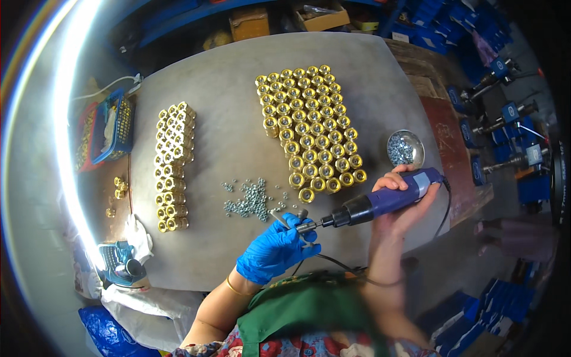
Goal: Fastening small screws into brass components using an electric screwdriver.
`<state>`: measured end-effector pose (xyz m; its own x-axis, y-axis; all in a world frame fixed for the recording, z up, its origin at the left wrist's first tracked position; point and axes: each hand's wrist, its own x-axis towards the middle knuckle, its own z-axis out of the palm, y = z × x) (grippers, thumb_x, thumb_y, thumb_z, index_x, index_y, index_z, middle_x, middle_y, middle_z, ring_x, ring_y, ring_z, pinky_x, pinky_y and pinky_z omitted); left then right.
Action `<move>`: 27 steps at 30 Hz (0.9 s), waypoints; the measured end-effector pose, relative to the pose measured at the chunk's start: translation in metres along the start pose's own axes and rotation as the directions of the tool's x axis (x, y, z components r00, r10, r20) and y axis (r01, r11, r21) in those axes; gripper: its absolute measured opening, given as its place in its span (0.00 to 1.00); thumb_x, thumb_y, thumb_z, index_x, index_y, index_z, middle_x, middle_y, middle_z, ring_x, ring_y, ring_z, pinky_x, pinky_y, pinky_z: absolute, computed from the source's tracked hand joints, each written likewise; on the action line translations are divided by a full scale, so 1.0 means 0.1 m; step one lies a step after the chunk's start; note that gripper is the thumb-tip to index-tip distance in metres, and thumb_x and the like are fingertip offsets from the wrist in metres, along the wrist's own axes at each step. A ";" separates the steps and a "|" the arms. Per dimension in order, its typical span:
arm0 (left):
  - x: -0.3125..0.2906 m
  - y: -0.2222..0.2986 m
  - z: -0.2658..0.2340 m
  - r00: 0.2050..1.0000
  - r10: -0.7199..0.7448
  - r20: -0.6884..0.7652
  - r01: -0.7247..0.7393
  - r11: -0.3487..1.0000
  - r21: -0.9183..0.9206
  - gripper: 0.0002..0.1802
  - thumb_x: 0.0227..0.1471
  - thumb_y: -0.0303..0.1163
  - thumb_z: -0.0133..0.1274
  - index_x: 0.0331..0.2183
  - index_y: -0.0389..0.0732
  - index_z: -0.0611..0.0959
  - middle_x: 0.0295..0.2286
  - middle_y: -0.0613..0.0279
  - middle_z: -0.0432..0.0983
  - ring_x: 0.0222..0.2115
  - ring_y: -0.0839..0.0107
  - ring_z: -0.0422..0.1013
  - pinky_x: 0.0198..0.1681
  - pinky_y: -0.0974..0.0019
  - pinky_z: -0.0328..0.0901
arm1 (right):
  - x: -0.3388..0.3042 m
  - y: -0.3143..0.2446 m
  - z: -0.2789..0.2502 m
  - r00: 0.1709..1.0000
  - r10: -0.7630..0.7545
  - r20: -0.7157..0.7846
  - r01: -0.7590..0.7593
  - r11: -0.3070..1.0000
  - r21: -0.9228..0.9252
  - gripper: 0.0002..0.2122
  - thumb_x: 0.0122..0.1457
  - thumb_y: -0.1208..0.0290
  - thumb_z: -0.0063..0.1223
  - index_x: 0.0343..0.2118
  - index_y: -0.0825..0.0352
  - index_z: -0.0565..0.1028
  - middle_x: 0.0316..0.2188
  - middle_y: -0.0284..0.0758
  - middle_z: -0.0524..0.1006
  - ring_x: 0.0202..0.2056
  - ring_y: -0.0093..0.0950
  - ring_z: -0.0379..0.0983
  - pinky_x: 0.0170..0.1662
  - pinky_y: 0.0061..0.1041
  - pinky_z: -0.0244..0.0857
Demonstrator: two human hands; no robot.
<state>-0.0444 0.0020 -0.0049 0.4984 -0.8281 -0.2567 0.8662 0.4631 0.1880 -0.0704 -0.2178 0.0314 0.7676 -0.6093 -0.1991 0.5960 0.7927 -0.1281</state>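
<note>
My right hand (404, 205), bare, is wrapped round a purple electric screwdriver (380, 201) whose black nose points left. My left hand (276, 247), in a blue glove, is closed on a small grey metal fitting (289, 221) with bar-like arms. The screwdriver's bit meets this fitting between my gloved fingers; the exact contact is partly hidden. Just beyond the glove lies a loose pile of small silvery nuts (253, 199) on the grey table. Farther off stands a large block of brass-coloured round parts (309, 128), packed in rows.
A narrower block of brass parts (172, 166) stands at the left. A metal bowl of small nuts (406, 149) sits by the right edge. Blue basket (122, 128), white glove (138, 238) and a dark cable (446, 208) lie around. Lever-handled presses (511, 112) line the far right.
</note>
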 end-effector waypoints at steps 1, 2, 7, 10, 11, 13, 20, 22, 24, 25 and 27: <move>0.01 0.00 0.04 0.999 -0.026 0.036 0.029 0.996 -0.090 0.14 0.44 0.27 0.55 0.37 0.46 0.73 0.37 0.63 0.69 0.39 0.66 0.65 0.46 0.53 0.61 | 0.01 0.00 -0.03 1.000 0.030 0.003 -0.030 0.999 0.024 0.25 0.49 0.46 0.49 0.35 0.67 0.65 0.30 0.35 0.67 0.23 0.22 0.63 0.29 0.21 0.59; 0.01 0.00 0.06 0.996 -0.048 0.073 0.060 0.982 -0.179 0.12 0.45 0.25 0.54 0.36 0.44 0.73 0.36 0.62 0.68 0.39 0.66 0.65 0.46 0.54 0.60 | 0.01 0.00 -0.06 0.998 0.060 0.006 -0.061 0.997 0.048 0.25 0.49 0.46 0.50 0.35 0.67 0.65 0.30 0.34 0.66 0.23 0.22 0.63 0.29 0.20 0.59; -0.01 -0.01 0.10 0.996 -0.083 0.042 0.088 0.987 -0.133 0.19 0.45 0.29 0.55 0.42 0.46 0.72 0.40 0.64 0.66 0.38 0.68 0.64 0.43 0.57 0.61 | 0.04 0.06 -0.12 0.997 0.078 -0.010 -0.076 0.989 0.126 0.25 0.48 0.47 0.53 0.35 0.67 0.65 0.29 0.33 0.65 0.23 0.22 0.63 0.29 0.20 0.60; -0.04 0.05 0.19 0.995 -0.100 0.012 0.100 0.995 -0.003 0.20 0.46 0.32 0.54 0.44 0.47 0.72 0.39 0.65 0.66 0.36 0.70 0.63 0.40 0.61 0.62 | 0.05 0.06 -0.16 0.997 0.077 -0.007 -0.075 0.987 0.143 0.25 0.47 0.47 0.54 0.35 0.68 0.65 0.29 0.32 0.65 0.23 0.21 0.63 0.28 0.20 0.60; -0.03 0.10 0.20 0.994 -0.108 0.021 0.105 0.990 0.091 0.20 0.48 0.32 0.53 0.45 0.46 0.72 0.37 0.65 0.67 0.34 0.70 0.63 0.40 0.63 0.62 | 0.07 0.04 -0.16 0.997 0.081 -0.002 -0.080 0.985 0.151 0.26 0.47 0.47 0.54 0.35 0.68 0.65 0.29 0.32 0.66 0.23 0.21 0.63 0.28 0.20 0.60; -0.02 0.29 0.14 0.999 0.002 -0.045 0.022 0.847 0.531 0.19 0.50 0.32 0.51 0.46 0.44 0.73 0.33 0.65 0.67 0.32 0.72 0.63 0.39 0.66 0.62 | 0.08 -0.04 -0.13 0.998 0.052 0.019 -0.054 0.991 0.126 0.25 0.46 0.51 0.55 0.35 0.69 0.65 0.29 0.33 0.66 0.24 0.21 0.64 0.30 0.20 0.61; 0.36 0.77 -0.43 0.886 0.461 -0.053 0.057 0.005 0.998 0.16 0.54 0.36 0.47 0.41 0.36 0.77 0.26 0.65 0.73 0.25 0.81 0.65 0.29 0.76 0.61 | 0.12 -0.34 -0.05 0.995 -0.099 0.028 0.097 0.993 0.072 0.24 0.50 0.47 0.50 0.34 0.68 0.65 0.27 0.33 0.68 0.23 0.22 0.65 0.29 0.21 0.63; 0.43 0.77 -0.42 0.891 0.436 -0.130 0.136 0.020 0.991 0.16 0.53 0.36 0.49 0.39 0.35 0.78 0.25 0.66 0.74 0.23 0.82 0.65 0.28 0.76 0.62 | 0.11 -0.39 -0.06 0.990 -0.142 0.022 0.141 0.989 0.036 0.23 0.52 0.47 0.46 0.34 0.68 0.66 0.28 0.34 0.68 0.23 0.22 0.65 0.29 0.21 0.63; 0.46 0.75 -0.43 0.886 0.413 -0.210 0.215 0.035 0.976 0.16 0.52 0.37 0.50 0.38 0.35 0.78 0.23 0.66 0.74 0.21 0.82 0.65 0.26 0.76 0.62 | 0.11 -0.41 -0.07 0.989 -0.150 0.017 0.149 0.989 0.021 0.23 0.52 0.47 0.47 0.34 0.68 0.66 0.28 0.34 0.68 0.23 0.22 0.65 0.29 0.21 0.63; 0.48 0.74 -0.45 0.884 0.423 -0.201 0.218 0.009 0.976 0.16 0.52 0.37 0.50 0.37 0.34 0.79 0.23 0.66 0.74 0.20 0.82 0.65 0.25 0.76 0.62 | 0.11 -0.41 -0.08 0.988 -0.155 0.012 0.155 0.988 0.005 0.23 0.52 0.47 0.47 0.34 0.68 0.66 0.28 0.34 0.68 0.23 0.22 0.65 0.29 0.21 0.63; 0.49 0.71 -0.51 0.880 0.433 -0.194 0.223 -0.016 0.975 0.16 0.52 0.37 0.51 0.36 0.33 0.79 0.22 0.66 0.74 0.20 0.82 0.65 0.24 0.75 0.63 | 0.11 -0.42 -0.09 0.989 -0.147 0.006 0.146 0.989 0.017 0.23 0.52 0.47 0.47 0.34 0.68 0.66 0.28 0.34 0.68 0.23 0.22 0.65 0.29 0.21 0.62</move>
<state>0.0438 0.0103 -0.0521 0.8209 -0.4672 -0.3283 0.0610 -0.5000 0.8639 -0.0892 -0.2573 0.0258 0.6733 -0.7190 -0.1724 0.7060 0.6944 -0.1389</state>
